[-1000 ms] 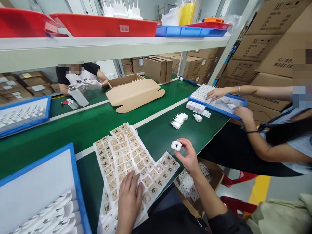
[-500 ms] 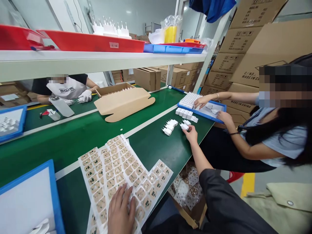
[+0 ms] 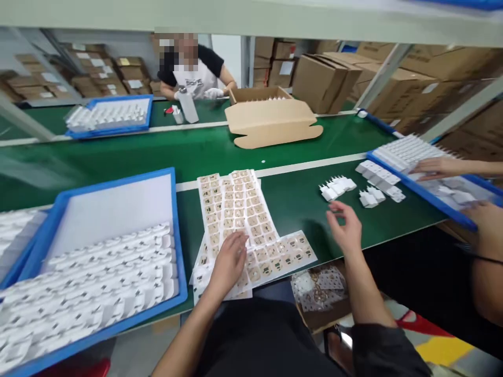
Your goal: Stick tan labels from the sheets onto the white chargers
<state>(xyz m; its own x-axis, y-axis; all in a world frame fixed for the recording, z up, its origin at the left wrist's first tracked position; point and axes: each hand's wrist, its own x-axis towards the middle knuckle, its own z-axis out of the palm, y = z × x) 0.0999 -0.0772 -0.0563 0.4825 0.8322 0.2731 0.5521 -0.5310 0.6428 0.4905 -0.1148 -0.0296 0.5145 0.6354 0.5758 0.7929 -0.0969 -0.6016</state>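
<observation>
The left grip (image 3: 229,262), a bare hand, lies on the overlapping label sheets (image 3: 251,209) with its fingers bent; I cannot tell whether they pinch an edge. The sheets are spread on the green desk (image 3: 293,193), in front of the person. The right grip (image 3: 346,228) hangs near the desk's front edge, partly open, thumb and fingers apart, holding nothing. Just beyond it stands a cluster of white plug adapters (image 3: 337,187), prongs showing, with a pair of adapters (image 3: 371,197) beside them and a longer white row (image 3: 377,174) behind the pair. To the left of the sheets, a blue-rimmed tray (image 3: 118,209) holds slanting rows of white pieces. At the right, a co-worker's hands (image 3: 442,166) are at another blue-rimmed tray (image 3: 444,208). Across the desk, a gloved person (image 3: 196,81) sits near an open brown carton (image 3: 271,118).
</observation>
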